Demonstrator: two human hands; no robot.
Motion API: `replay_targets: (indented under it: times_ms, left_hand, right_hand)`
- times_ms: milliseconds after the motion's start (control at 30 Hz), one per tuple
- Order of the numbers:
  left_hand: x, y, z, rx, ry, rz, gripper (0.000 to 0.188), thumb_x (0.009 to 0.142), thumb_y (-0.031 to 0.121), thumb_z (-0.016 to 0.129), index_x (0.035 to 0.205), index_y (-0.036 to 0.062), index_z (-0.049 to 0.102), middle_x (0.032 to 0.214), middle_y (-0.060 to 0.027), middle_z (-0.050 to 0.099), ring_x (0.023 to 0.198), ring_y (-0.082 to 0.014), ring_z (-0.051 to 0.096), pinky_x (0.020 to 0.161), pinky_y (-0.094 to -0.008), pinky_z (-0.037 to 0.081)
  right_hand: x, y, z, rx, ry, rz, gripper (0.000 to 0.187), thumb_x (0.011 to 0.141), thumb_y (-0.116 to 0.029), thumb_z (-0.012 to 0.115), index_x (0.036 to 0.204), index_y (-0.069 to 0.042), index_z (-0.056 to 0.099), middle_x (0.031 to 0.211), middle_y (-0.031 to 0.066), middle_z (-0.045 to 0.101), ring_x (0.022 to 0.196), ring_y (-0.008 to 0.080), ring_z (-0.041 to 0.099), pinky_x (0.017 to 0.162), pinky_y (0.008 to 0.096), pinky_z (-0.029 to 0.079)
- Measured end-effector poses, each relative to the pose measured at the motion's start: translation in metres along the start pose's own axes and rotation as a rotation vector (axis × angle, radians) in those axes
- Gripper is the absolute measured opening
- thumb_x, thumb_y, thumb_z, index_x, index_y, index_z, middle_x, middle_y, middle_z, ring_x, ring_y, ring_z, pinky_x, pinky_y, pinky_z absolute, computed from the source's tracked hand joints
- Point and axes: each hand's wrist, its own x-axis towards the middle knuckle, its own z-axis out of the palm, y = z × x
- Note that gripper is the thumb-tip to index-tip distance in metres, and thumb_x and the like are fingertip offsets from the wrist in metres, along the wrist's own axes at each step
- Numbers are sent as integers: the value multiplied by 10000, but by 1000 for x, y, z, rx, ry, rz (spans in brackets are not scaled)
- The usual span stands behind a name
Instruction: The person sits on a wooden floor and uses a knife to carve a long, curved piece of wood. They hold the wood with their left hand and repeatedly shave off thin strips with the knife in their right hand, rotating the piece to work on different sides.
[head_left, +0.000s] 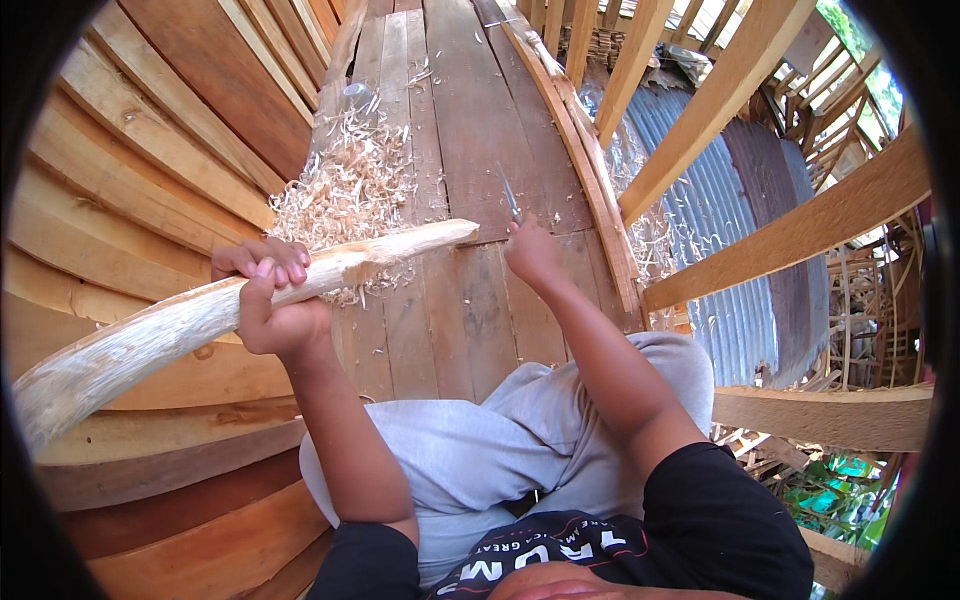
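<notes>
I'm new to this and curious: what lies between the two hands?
In the head view, the pale pole reaches from the left hand toward the right hand; past its tip, floor planks show in the gap.

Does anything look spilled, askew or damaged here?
Loose wood shavings lie heaped on the floorboards beyond the left hand, with stray curls scattered around, so the floor looks messy. The pole it grips has an uneven, darker patch.
</notes>
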Motion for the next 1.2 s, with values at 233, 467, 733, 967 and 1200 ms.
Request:
replay_targets:
  times_ms: [233,467,733,967,1200]
  left_hand:
    - [-9,-2,11,-34,-97,-18,152,677,49,485,780,89,380,584,-43,398,522,-142,409,588,-305,403]
    - [-9,-20,13,-97,-313,-65,178,675,53,505,775,90,362,589,-48,392,529,-145,409,595,-307,408]
    - [-6,-20,15,16,102,-15,159,700,9,490,784,96,387,598,-43,405,544,-148,416,615,-325,412]
    - [-2,-25,29,196,232,5,154,885,122,635,926,82,492,683,-16,467,661,-144,491,713,-346,464]
    - [-7,-13,32,105,-42,-60,384,906,124,569,1252,50,422,801,-55,502,823,-169,509,879,-400,452]
  right_hand:
    - [-36,-47,-35,-13,-207,-215,311,947,-281,482,1032,-3,592,945,262,647,935,412,615,801,496,463]
    - [-30,-28,-31,16,-394,-77,353,926,-304,523,1029,27,589,848,203,644,796,314,657,673,432,540]
    - [-47,-43,-45,534,-787,-5,255,979,-310,488,1033,-63,519,652,17,503,502,114,517,422,303,497]
    - [-54,-51,-35,637,-799,-49,280,1015,-351,396,1046,-90,493,641,-38,402,505,71,415,372,238,346]
    - [-51,-52,-37,651,-800,-74,353,1023,-391,360,968,-70,498,586,-12,448,444,82,436,371,254,317]
